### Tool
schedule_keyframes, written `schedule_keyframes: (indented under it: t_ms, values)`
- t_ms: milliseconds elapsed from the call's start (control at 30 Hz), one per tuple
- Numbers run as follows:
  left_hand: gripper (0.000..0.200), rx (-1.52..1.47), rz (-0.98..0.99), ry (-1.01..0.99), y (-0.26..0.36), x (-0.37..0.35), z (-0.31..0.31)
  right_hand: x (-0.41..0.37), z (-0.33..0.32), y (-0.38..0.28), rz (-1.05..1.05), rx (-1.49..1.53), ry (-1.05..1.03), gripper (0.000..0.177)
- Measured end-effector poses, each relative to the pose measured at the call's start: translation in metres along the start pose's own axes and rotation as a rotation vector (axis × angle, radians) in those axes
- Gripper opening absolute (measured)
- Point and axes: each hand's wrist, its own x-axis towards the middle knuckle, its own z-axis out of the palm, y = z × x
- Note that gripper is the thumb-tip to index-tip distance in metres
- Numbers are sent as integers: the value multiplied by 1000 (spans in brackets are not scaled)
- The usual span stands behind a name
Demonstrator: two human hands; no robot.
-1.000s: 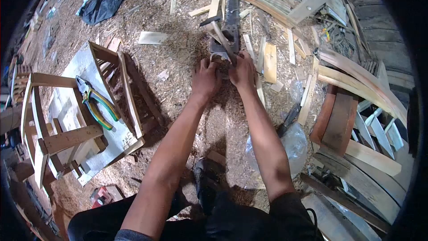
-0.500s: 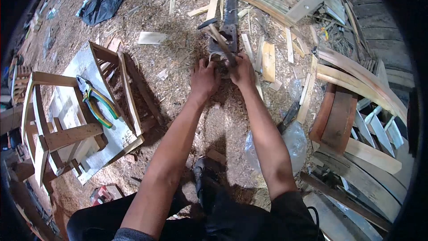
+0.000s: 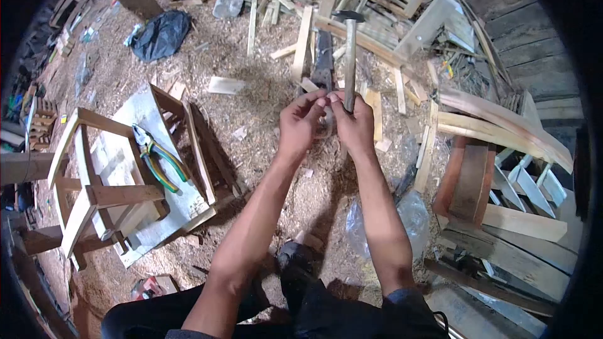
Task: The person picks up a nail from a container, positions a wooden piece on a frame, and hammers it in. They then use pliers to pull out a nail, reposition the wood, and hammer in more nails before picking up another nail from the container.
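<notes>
My right hand (image 3: 357, 122) is closed around the wooden handle of a hammer (image 3: 350, 56), whose dark head points up and away from me. My left hand (image 3: 300, 122) is pinched, and its fingertips meet those of my right hand. Something small seems to be between them, too small to make out. A pale, blurred loop shows just below the fingers. Beyond my hands a dark, long blade like a handsaw's (image 3: 323, 56) lies among wood strips, its near part hidden by the hands.
Pliers (image 3: 157, 157) with green and yellow handles rest on a wooden frame (image 3: 125, 193) at left. A black plastic bag (image 3: 161, 36) lies farther off. Curved wooden pieces (image 3: 502, 129) are stacked at right, near a clear plastic bag (image 3: 411, 213). Sawdust and offcuts cover the ground.
Both hands have risen from low by the dark blade, and their fingertips have come together. The hammer has swung from leaning left to nearly upright. The view has tilted slightly up.
</notes>
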Motion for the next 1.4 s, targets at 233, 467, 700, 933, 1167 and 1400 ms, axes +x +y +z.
schedule_keyframes:
  t_ms: [233,467,700,933,1167,1400]
  values:
    - [19,-217,64,-42,75,-11,17,-17,-11,-100,-54,188,-51,23]
    - [20,-535,87,-259,170,-43,25,-23,-33,-185,-268,234,-153,30]
    - [17,-510,241,-347,269,-83,-3,-32,-22,-280,-136,546,-426,20]
    - [22,651,539,-106,387,-90,-119,-40,65,-320,-161,485,-557,18]
    - [16,892,467,197,352,-93,-234,-44,180,-311,-157,446,-715,20]
    - [23,868,489,285,333,-72,-246,-27,242,-317,-250,225,-775,16]
